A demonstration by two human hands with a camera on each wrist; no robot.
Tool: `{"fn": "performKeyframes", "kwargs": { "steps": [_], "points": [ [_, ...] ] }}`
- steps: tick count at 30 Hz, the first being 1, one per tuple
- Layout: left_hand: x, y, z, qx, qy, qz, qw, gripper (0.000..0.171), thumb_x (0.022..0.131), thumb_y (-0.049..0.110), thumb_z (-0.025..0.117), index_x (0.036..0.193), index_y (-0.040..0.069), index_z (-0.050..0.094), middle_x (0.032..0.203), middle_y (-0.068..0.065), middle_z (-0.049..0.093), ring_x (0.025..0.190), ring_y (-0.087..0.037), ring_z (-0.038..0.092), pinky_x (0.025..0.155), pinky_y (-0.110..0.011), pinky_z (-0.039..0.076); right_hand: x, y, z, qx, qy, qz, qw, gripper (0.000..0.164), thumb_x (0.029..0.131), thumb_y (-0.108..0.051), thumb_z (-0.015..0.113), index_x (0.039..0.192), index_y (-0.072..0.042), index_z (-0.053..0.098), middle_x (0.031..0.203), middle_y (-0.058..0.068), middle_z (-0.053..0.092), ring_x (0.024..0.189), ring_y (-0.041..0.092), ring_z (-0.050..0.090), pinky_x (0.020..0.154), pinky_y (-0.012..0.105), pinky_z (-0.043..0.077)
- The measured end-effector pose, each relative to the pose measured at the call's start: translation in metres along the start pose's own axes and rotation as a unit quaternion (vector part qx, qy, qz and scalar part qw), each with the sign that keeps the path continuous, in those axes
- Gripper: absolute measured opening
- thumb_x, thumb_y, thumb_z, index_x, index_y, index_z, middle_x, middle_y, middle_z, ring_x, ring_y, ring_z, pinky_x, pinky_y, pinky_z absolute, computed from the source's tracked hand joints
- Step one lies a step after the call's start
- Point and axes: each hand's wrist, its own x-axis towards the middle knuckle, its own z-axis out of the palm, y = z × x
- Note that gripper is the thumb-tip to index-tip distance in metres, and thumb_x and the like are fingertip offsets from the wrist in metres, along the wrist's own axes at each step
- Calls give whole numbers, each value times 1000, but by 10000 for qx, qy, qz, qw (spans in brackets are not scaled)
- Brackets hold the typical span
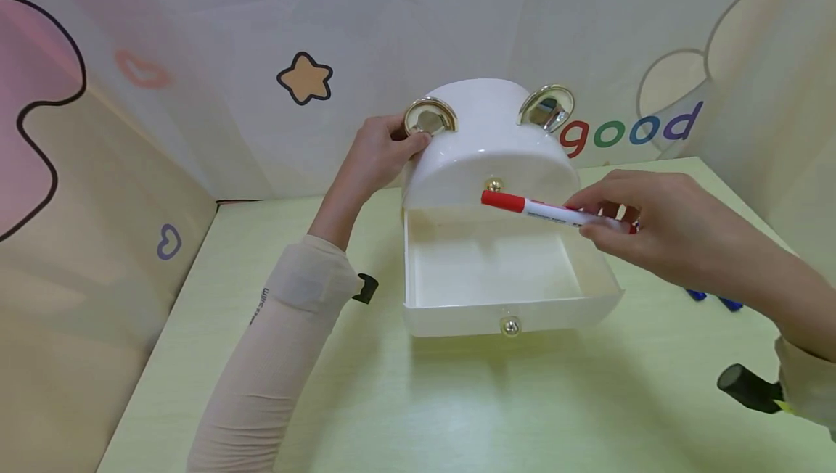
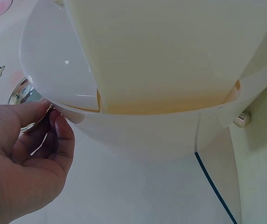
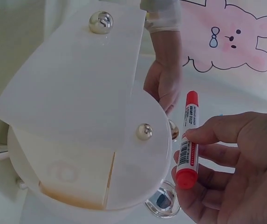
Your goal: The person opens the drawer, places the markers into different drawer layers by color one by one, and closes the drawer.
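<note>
Holding a red-and-white marker (image 1: 545,212) up by an open drawer (image 1: 457,319).
From my remote post I see the right hand (image 1: 660,219) pinching the marker between thumb and fingers, its longer red end pointing left; in the head view it crosses the drawer's back part, just below the upper knob (image 1: 494,185). The left hand (image 1: 379,154) has thumb and fingers clamped on the gold-rimmed ear (image 1: 431,119) of the white box (image 1: 483,110), which stands on the table (image 1: 353,386).

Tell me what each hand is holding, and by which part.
Right hand: marker, by its white barrel. Left hand: white drawer box, by the left gold-rimmed ear.
</note>
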Motion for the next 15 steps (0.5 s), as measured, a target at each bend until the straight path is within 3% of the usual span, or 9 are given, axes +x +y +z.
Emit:
{"fn": "performKeyframes", "kwargs": {
  "steps": [7, 15],
  "points": [
    [0, 1, 0, 21, 0, 5, 10000, 22, 103, 17, 64, 118, 1, 70, 99, -9, 64, 93, -19, 55, 79, -26, 47, 5, -12, 13, 357, -547, 48, 9979, 21, 91, -4, 76, 108, -16, 77, 88, -7, 64, 74, 14, 54, 55, 26, 44],
    [0, 0, 0, 37, 24, 23, 10000, 21, 103, 17, 64, 116, 1, 70, 97, -8, 64, 91, -18, 55, 77, -25, 46, 9, -17, 30, 356, -1067, 64, 9936, 24, 91, -6, 76, 113, -16, 78, 94, -7, 65, 74, 12, 54, 60, 27, 45]
  ]
}}
